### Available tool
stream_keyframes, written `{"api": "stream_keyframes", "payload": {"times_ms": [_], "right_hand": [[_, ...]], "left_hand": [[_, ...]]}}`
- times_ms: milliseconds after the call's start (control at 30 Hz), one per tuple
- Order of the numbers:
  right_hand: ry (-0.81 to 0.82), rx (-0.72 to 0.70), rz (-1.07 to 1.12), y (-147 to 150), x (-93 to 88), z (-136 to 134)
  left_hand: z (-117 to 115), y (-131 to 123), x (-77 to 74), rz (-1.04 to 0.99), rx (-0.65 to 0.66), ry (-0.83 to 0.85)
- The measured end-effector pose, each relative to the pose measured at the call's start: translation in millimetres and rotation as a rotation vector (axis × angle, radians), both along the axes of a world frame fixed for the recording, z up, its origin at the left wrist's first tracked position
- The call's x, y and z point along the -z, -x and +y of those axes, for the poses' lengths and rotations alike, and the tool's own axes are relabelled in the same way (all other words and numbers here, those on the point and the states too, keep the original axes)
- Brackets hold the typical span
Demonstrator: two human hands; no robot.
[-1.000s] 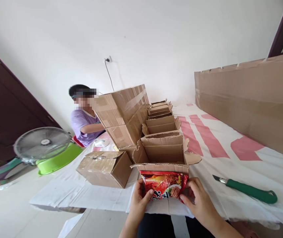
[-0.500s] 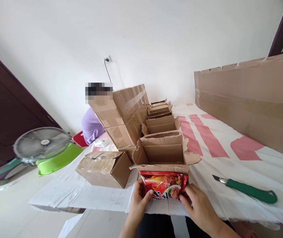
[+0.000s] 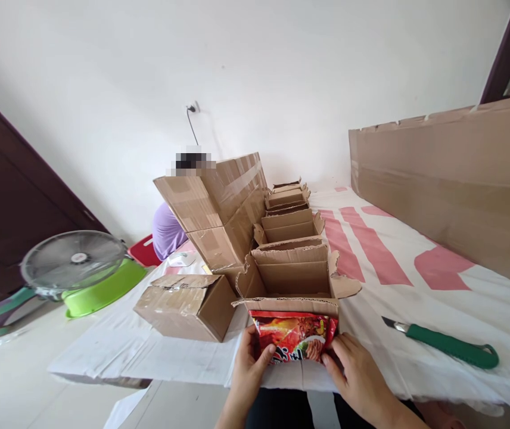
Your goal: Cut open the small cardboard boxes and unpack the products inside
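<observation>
Between my two hands is a red printed food packet (image 3: 293, 335), held upright in front of the nearest open cardboard box (image 3: 297, 277). My left hand (image 3: 252, 360) grips its left edge, thumb on the front face. At the packet's lower right corner, my right hand (image 3: 353, 363) pinches it between thumb and fingers. The box's flaps stand up and outward, and its near flap rises just behind the packet's top edge. The inside of the box shows only in part. To the left lies a taped cardboard box (image 3: 186, 307).
More open boxes (image 3: 288, 223) run in a row toward the wall, beside stacked taped boxes (image 3: 232, 196). A green-handled utility knife (image 3: 447, 344) lies at right, blade out. A long cardboard panel (image 3: 442, 179) stands behind it. A person in a purple top (image 3: 168, 229) sits behind the stack.
The person behind the stacked boxes has shifted right and lower, more hidden now. My hands and the packet stay nearly in place; the view has moved slightly.
</observation>
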State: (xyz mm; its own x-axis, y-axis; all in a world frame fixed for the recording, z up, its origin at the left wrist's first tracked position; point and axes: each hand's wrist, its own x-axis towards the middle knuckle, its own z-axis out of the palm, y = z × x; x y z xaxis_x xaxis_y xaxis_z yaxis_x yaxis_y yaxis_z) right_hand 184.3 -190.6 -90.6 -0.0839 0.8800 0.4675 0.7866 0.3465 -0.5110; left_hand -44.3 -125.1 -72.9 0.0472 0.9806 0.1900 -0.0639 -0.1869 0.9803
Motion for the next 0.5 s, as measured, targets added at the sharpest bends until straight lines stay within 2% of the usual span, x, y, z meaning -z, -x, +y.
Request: {"api": "stream_keyframes", "payload": {"times_ms": [300, 500], "right_hand": [[-0.029, -0.004, -0.001, 0, 3.4, 0], [-0.043, 0.004, -0.011, 0, 2.5, -1]], "left_hand": [[0, 0, 1.2, -0.002, -0.002, -0.005], [5, 1, 12.4, 0.06, -0.056, -0.059]]}}
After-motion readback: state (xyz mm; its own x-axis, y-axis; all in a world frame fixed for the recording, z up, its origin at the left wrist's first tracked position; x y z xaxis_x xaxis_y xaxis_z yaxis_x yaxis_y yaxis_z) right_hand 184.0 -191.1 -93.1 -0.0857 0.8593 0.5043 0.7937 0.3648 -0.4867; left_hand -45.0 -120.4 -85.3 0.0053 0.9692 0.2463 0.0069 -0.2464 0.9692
